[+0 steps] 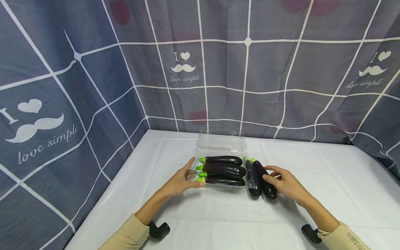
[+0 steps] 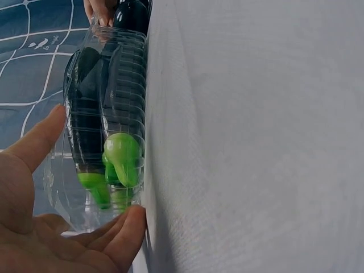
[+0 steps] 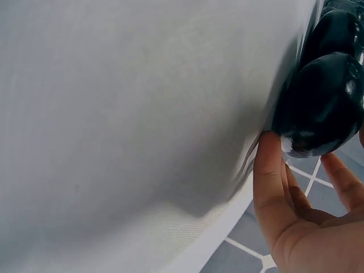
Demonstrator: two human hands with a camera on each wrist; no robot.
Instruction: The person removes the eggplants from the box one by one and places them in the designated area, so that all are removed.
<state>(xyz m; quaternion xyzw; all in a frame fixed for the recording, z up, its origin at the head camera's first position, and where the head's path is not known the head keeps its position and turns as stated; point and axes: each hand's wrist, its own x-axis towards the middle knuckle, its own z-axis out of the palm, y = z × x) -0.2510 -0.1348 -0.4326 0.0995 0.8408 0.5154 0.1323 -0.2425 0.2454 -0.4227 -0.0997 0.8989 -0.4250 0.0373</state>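
In the head view, a clear plastic clamshell box point(image 1: 222, 143) lies with its lid up at the back. Several dark eggplants point(image 1: 223, 170) with green stems are lying crosswise in it. My left hand point(image 1: 176, 182) is at the box's left end, thumb and fingers spread, fingertips right at its corners. Beside the box's right end are two more eggplants, an inner one point(image 1: 254, 182) close to the plastic and an outer one point(image 1: 268, 185). My right hand point(image 1: 285, 184) touches the outer eggplant's right side with its fingertips; its rounded end point(image 3: 318, 108) shows above my fingers in the right wrist view.
A white cloth point(image 1: 225, 215) covers the table. Grey-blue checked curtains point(image 1: 225, 76) rise along the back and the left side. Black wrist mounts point(image 1: 158, 231) sit at both sleeves.
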